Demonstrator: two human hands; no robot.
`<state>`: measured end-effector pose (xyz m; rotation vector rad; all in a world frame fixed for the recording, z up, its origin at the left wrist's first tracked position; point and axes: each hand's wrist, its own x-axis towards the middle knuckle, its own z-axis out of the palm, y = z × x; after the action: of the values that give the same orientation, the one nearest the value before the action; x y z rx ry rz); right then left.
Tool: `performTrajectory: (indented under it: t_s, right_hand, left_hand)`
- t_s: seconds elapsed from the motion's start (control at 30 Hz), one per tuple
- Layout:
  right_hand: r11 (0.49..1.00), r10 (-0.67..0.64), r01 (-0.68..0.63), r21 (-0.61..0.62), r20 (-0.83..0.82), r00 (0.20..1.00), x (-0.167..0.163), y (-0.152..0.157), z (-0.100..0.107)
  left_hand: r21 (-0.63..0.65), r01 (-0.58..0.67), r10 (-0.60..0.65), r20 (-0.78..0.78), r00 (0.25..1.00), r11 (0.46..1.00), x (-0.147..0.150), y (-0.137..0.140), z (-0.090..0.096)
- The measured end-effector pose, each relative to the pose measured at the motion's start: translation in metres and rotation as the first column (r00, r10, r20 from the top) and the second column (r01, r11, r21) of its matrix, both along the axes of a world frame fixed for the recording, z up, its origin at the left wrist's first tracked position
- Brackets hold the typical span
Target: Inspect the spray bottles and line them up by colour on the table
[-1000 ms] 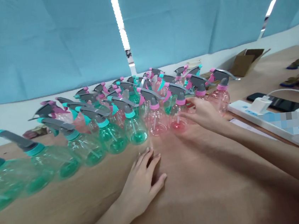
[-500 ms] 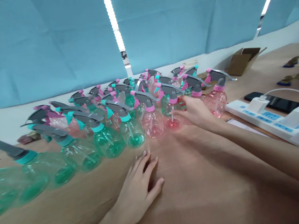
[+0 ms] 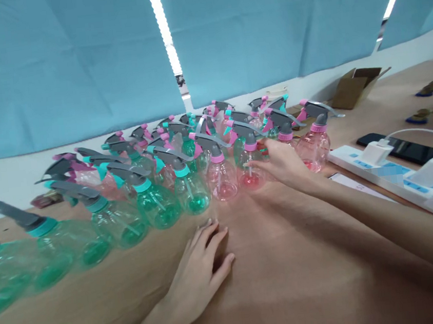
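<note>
In the head view, my right hand (image 3: 284, 162) reaches to a pink spray bottle (image 3: 251, 171) with a grey trigger head, its thumb in front and fingers at the far side, closed around the bottle's right side. The bottle stands upright on the table (image 3: 273, 259). Flat on the tabletop lies my left hand (image 3: 198, 267), fingers apart and holding nothing, just before the front row. Closest to it is a green spray bottle (image 3: 192, 193) with a turquoise collar. Another pink spray bottle (image 3: 222, 179) stands between that one and the gripped bottle.
Several more green and pink spray bottles (image 3: 159, 206) crowd behind and to the left. At right lie a white power strip (image 3: 372, 169) with chargers, a black phone (image 3: 404, 148) and a flat white-edged object (image 3: 358, 185). An open cardboard box (image 3: 352, 91) stands farther back.
The view has shifted very slightly. Both hands stay nearly where they were, the right at the pink spray bottle and the left flat on the table.
</note>
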<state>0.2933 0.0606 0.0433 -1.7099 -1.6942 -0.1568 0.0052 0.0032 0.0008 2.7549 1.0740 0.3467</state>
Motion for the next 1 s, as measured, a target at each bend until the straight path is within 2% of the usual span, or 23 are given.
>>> performTrajectory:
  t_s: [0.5,0.67,0.83,1.0]
  right_hand:
    - [1.0,0.014,-0.014,-0.004,-0.045,0.999,0.0,-0.001,0.001]
    - [0.999,0.037,-0.036,0.015,-0.073,0.997,0.004,-0.012,0.002]
    - [0.999,-0.027,0.031,0.028,-0.147,0.989,0.023,-0.041,0.009]
    - [0.984,-0.176,0.179,0.007,-0.153,0.972,0.055,-0.058,0.008]
  left_hand:
    - [0.021,0.005,-0.005,-0.015,1.0,1.0,0.001,-0.001,-0.001]
    - [0.027,0.015,-0.015,0.003,1.0,1.0,0.0,0.0,-0.002]
    - [0.026,0.013,-0.013,0.004,1.0,1.0,0.0,0.001,-0.001]
    - [0.018,0.01,-0.011,0.035,0.999,1.0,0.002,0.001,0.001]
